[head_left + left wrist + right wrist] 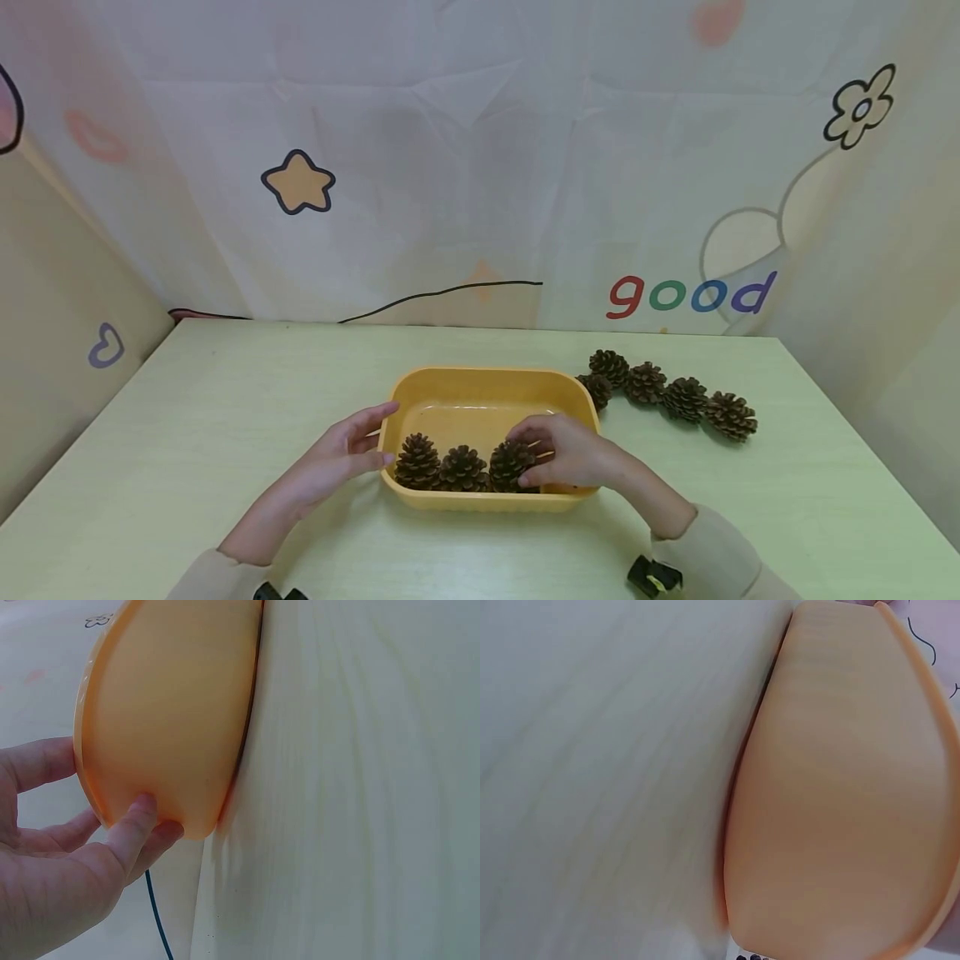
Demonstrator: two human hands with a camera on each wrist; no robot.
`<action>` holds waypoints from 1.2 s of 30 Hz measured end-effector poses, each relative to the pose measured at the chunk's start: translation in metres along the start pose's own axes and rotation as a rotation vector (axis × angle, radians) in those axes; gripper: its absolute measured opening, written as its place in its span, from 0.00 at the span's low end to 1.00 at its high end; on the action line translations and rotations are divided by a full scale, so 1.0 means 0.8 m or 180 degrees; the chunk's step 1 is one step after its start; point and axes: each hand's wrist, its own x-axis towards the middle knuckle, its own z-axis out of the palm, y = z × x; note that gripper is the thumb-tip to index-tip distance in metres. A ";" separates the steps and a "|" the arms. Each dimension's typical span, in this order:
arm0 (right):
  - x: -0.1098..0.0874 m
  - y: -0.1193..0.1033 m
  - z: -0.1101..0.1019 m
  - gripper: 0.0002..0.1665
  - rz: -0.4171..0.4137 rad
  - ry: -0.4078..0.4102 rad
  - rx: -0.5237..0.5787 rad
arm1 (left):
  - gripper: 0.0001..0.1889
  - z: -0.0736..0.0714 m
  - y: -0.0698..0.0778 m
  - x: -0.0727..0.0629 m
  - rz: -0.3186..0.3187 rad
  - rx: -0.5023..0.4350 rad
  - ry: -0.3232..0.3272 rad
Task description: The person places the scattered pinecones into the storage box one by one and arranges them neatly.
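One brown scaly pinecone (504, 468): pinched between right fingers (534, 423); loosening risks dropping
Yellow oblong plastic tub (487, 502): spread left fingers (375, 412) could nudge it

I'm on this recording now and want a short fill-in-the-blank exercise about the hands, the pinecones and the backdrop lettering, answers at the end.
1. The hand holding a pinecone inside the tub is the person's ______ one.
2. In the head view, the other hand touches the tub's ______ end.
3. Outside the tub, the number of pinecones showing on the table is ______.
4. Colored letters on the backdrop spell ______.

Missing words: right; left; five; good.
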 end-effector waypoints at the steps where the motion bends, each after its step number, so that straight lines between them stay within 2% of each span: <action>1: 0.000 0.000 0.000 0.24 0.0005 -0.0004 -0.0013 | 0.36 0.000 0.001 0.000 -0.0005 0.0005 0.0002; 12: 0.001 -0.001 0.000 0.26 0.0054 -0.0020 0.0073 | 0.35 0.001 0.003 -0.001 -0.0096 0.0059 0.0050; 25: 0.000 -0.003 -0.001 0.27 0.0097 0.0079 0.0174 | 0.36 0.000 0.002 -0.001 -0.0020 0.0016 -0.0006; 36: -0.004 -0.006 -0.004 0.27 0.0051 0.0144 0.0144 | 0.35 0.000 0.002 -0.001 -0.0071 0.0001 0.0035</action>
